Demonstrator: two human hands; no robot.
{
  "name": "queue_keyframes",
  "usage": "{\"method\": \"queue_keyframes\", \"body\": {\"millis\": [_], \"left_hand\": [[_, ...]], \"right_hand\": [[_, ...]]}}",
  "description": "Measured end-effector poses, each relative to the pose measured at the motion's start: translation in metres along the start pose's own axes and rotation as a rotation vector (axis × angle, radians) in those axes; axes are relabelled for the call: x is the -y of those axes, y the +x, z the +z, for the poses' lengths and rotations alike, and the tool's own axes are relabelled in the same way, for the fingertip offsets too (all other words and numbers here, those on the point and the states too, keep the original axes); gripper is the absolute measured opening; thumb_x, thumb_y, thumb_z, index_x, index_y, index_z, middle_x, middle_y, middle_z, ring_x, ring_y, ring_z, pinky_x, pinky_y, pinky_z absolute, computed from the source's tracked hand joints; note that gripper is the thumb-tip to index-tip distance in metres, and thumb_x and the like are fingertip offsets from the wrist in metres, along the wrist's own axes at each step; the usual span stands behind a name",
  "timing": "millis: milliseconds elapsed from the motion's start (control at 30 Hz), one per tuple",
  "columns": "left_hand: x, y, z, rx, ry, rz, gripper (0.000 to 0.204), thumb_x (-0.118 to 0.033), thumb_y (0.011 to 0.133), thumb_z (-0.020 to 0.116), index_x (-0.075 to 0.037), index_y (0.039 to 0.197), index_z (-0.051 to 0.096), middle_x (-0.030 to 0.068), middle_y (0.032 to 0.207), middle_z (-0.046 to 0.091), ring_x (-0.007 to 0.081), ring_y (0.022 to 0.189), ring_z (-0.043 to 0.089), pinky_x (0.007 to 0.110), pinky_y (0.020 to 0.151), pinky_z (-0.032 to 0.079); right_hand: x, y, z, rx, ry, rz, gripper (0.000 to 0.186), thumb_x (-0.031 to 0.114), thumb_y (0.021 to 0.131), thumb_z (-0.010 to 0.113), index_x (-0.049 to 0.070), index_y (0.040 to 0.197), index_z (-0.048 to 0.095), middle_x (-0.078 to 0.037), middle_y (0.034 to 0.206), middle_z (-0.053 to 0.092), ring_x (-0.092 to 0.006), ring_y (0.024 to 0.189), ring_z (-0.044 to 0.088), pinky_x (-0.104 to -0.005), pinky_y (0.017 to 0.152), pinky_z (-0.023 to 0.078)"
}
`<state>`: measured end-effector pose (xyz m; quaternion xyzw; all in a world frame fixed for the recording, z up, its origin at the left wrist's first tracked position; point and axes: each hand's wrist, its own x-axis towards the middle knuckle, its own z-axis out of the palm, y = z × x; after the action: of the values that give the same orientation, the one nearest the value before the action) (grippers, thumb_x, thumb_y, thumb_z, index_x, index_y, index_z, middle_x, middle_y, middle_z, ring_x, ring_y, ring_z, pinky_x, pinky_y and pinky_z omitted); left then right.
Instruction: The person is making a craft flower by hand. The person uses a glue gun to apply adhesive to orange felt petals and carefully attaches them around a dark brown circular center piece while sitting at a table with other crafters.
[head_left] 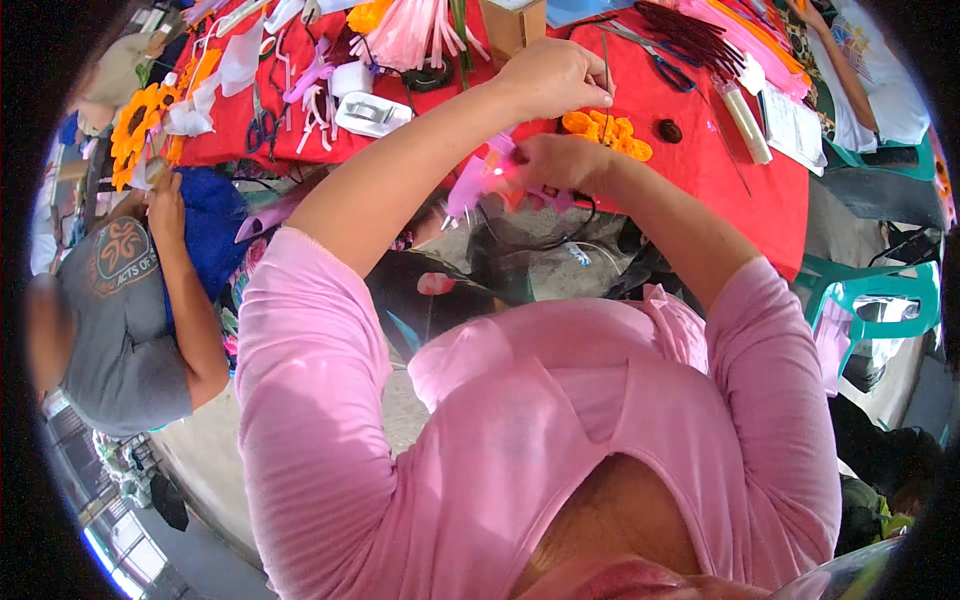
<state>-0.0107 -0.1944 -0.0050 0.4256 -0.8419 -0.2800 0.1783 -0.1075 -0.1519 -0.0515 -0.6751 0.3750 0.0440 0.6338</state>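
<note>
Over the near edge of the red-covered table [720, 210], my right hand [560, 165] is wrapped round a purple hot glue gun [475, 185], whose small red light glows. My left hand [555, 78] is closed in a pinch above and beyond it, on a thin dark wire stem [605, 62]. Just right of my hands lie orange fuzzy petals [625, 138]; whether the stem joins them I cannot tell. A small dark brown coil [669, 131] sits on the cloth further right.
Scissors [672, 72] and dark red pipe cleaners [690, 35] lie at the back right, near a glue-stick pack [742, 122]. A white dispenser [372, 114] and other scissors [262, 125] are at left. A co-worker [130, 290] sits left; a green chair [870, 300] stands right.
</note>
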Motion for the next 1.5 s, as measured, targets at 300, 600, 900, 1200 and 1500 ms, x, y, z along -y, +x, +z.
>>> {"method": "queue_keyframes", "body": {"millis": [300, 600, 900, 1200, 1500], "left_hand": [[0.011, -0.001, -0.002, -0.031, 0.023, -0.051, 0.023, -0.032, 0.072, 0.065, -0.012, 0.084, 0.068, 0.0077, 0.079, 0.066, 0.0209, 0.074, 0.062, 0.032, 0.072, 0.047], [0.016, 0.003, -0.005, 0.003, 0.023, -0.088, 0.026, -0.034, 0.072, 0.065, -0.013, 0.086, 0.069, 0.0078, 0.081, 0.066, 0.021, 0.076, 0.062, 0.031, 0.073, 0.047], [0.018, 0.015, 0.003, 0.032, 0.003, -0.149, 0.026, -0.035, 0.07, 0.065, -0.016, 0.087, 0.069, 0.004, 0.083, 0.067, 0.0199, 0.079, 0.063, 0.033, 0.073, 0.048], [0.01, 0.007, 0.008, -0.056, -0.121, -0.098, 0.026, -0.031, 0.073, 0.065, -0.009, 0.086, 0.068, 0.0072, 0.08, 0.067, 0.02, 0.074, 0.064, 0.03, 0.07, 0.048], [-0.014, -0.007, 0.013, -0.093, -0.152, -0.124, 0.025, -0.029, 0.076, 0.064, -0.007, 0.087, 0.068, 0.006, 0.079, 0.066, 0.0151, 0.071, 0.06, 0.028, 0.068, 0.046]], "right_hand": [[-0.021, 0.065, -0.046, -0.312, -0.508, -0.37, 0.062, 0.057, 0.068, 0.063, 0.004, 0.101, 0.059, -0.009, 0.09, 0.061, -0.0164, 0.08, 0.054, -0.0331, 0.072, 0.045], [-0.023, 0.076, -0.05, -0.559, -0.757, -0.434, 0.052, 0.047, 0.076, 0.056, 0.004, 0.105, 0.059, -0.011, 0.102, 0.058, -0.0205, 0.094, 0.052, -0.0341, 0.081, 0.042], [-0.022, 0.075, -0.009, -0.923, -1.101, -0.404, 0.042, 0.036, 0.083, 0.049, 0.004, 0.109, 0.058, -0.014, 0.114, 0.055, -0.0246, 0.108, 0.05, -0.0351, 0.091, 0.039], [-0.004, -0.028, 0.036, -0.479, -1.071, -0.517, 0.034, 0.028, 0.083, 0.05, 0.003, 0.106, 0.057, -0.013, 0.1, 0.059, -0.0283, 0.095, 0.055, -0.0389, 0.085, 0.041], [-0.135, -0.12, -0.082, -1.039, -0.197, 0.031, 0.039, 0.024, 0.078, 0.061, 0.0, 0.108, 0.057, -0.019, 0.096, 0.062, -0.0314, 0.09, 0.06, -0.0356, 0.079, 0.046]]}}
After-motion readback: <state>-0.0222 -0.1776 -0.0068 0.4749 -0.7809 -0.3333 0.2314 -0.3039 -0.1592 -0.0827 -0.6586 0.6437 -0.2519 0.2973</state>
